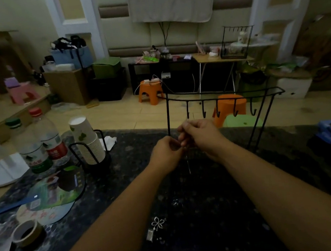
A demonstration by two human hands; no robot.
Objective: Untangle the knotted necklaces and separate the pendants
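A thin necklace chain (188,162) hangs between the two hands above the dark table (218,235), its tail dangling toward 6 o'clock. It looks light, limp and slippery, likely to snag or kink if pulled, so it is best taken close beside the knot with fingertips. The left hand (167,149) pinches it with curled fingers; the right hand (198,132), at 1 o'clock of the left, pinches it too. A flower pendant (158,224) lies at 6 o'clock. The black hook rack (230,97) stands just behind the hands.
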